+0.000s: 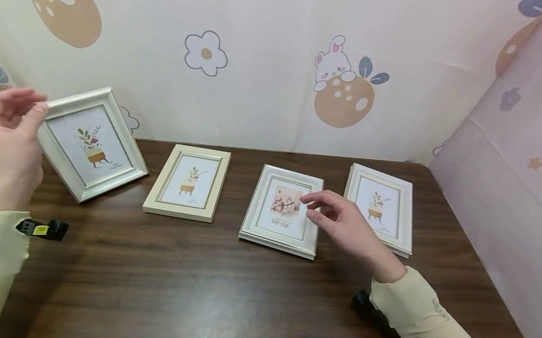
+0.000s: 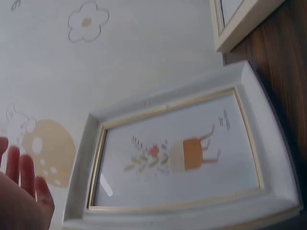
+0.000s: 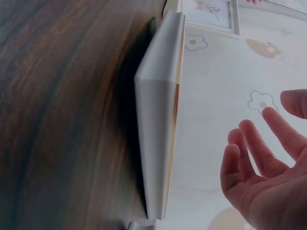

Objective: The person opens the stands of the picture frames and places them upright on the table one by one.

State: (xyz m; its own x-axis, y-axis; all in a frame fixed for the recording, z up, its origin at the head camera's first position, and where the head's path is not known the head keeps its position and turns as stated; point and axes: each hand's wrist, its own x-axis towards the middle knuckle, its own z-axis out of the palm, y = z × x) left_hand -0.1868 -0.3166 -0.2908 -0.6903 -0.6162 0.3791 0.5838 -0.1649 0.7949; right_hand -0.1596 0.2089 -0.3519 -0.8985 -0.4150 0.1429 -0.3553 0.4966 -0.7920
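Note:
At the far left, a silver-white photo frame [image 1: 94,145] with a potted-plant picture stands tilted on one corner side, leaning toward the back. My left hand [image 1: 14,129] hovers beside its upper left corner, fingers loosely bent; the left wrist view shows those fingers [image 2: 26,175] apart from the rim. My right hand [image 1: 343,220] is over the right edge of a white photo frame [image 1: 282,210] with a pink flower picture, which lies on the table. Relaxed and spread, the right fingers [image 3: 259,148] hold nothing in the right wrist view.
A cream photo frame [image 1: 188,182] lies between the tilted one and the flower one. Another white photo frame [image 1: 380,208] lies at the right, partly behind my right hand. The dark wooden table [image 1: 205,301] meets a patterned cloth [image 1: 253,112] at its back edge.

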